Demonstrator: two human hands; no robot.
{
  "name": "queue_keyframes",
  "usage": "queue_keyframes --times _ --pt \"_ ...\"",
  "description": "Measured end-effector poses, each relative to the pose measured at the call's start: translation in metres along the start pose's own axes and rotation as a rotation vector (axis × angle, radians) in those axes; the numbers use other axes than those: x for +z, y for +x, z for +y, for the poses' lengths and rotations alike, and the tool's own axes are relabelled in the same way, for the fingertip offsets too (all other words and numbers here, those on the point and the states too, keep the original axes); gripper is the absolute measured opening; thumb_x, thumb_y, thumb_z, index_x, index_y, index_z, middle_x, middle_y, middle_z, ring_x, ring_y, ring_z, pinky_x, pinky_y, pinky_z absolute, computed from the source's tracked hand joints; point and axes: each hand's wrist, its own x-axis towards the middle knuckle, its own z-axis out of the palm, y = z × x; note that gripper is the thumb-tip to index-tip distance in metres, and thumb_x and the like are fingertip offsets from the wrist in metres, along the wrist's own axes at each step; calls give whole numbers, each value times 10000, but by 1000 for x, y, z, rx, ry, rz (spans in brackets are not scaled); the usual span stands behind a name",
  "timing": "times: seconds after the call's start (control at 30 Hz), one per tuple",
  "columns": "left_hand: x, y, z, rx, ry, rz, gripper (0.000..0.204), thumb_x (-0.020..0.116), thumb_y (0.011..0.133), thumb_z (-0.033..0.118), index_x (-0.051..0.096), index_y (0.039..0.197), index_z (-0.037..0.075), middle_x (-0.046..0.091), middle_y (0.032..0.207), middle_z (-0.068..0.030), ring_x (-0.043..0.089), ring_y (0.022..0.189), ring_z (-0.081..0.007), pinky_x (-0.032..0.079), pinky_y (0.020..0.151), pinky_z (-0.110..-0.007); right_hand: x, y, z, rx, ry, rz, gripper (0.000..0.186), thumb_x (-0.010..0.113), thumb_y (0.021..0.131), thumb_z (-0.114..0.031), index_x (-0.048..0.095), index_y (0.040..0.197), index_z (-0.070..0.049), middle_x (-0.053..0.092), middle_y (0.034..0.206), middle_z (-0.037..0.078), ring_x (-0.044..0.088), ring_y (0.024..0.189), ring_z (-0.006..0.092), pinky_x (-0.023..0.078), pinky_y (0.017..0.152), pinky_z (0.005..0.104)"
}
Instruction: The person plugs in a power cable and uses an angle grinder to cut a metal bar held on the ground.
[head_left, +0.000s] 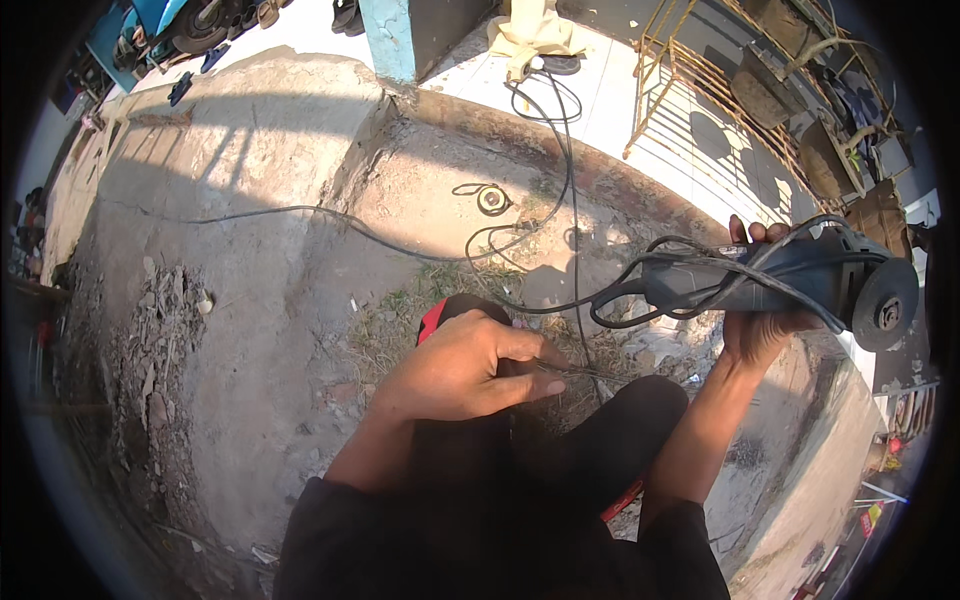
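Observation:
My right hand (757, 335) is wrapped round the body of a dark angle grinder (735, 285), raised at the right. Its cord is looped round the body, and the flat round disc (882, 308) is at the far right end. My left hand (465, 365) is in the middle with its fingers bent and its thumb and forefinger close together. A thin strand seems to run from the fingertips to the right, but what they hold cannot be made out. Just beyond that hand is a red and black shoe (432, 320), partly hidden.
A black cable (400, 245) crosses the rough concrete, with loops near a coiled round item (492, 200). Broken rubble (165, 340) lies at the left. Beyond a low step are white tiles (600, 80), a cream cloth bag (535, 40) and a rusty metal rack (700, 75).

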Motion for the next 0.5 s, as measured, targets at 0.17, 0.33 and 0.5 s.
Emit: queue_keyframes --times 0.17,0.33,0.5 --pt "-26 89 40 425 -217 345 491 651 956 423 644 1149 -29 657 986 -69 591 932 -124 494 811 -274 27 14 38 127 65 -243 1066 663 618 -807 490 1316 -20 624 1189 129 548 1246 347 369 1139 548" --pt "-5 131 22 235 -573 -15 735 623 922 587 578 1248 -70 652 1082 -134 572 1107 -161 493 901 -299 55 22 41 245 -31 -394 1055 683 622 -803 556 1294 0 680 1159 157 570 1250 334 498 1034 491" --pt "-5 147 -6 384 -704 -37 935 736 690 718 569 1225 -30 662 939 -108 677 784 -189 579 694 -324 42 42 50 510 -231 -568 1069 638 700 -834 484 1332 14 699 1106 136 697 721 116 499 405 212"
